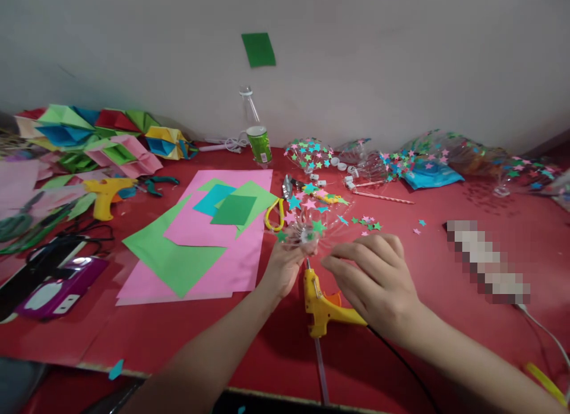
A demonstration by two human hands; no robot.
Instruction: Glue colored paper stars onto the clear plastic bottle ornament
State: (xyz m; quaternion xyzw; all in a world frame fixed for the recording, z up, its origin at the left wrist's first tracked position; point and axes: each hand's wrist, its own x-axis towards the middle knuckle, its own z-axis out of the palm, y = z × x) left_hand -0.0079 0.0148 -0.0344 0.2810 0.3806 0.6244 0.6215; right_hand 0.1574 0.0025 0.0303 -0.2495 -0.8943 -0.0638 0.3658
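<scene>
My left hand [285, 268] grips the base of a clear plastic bottle top [304, 234] cut into thin curling strips. Colored paper stars sit on the strip ends, pink, blue and green. Just to its right, my right hand [378, 283] is closed with thumb and fingertips together; whatever is between them is hidden or too small to name. Below both hands lies a yellow hot glue gun [318, 310], its nozzle pointing away from me and a clear glue stick [321, 366] at its rear. Loose paper stars [367, 223] are scattered beyond my right hand.
Colored paper sheets [178, 271] lie left of my hands, with yellow-handled scissors [275, 215] beside them. A clear bottle [259, 144] stands near the wall. Star-tipped plastic pieces [309, 154] line the back. At left are another yellow glue gun [107, 194] and folded paper shapes [120, 155].
</scene>
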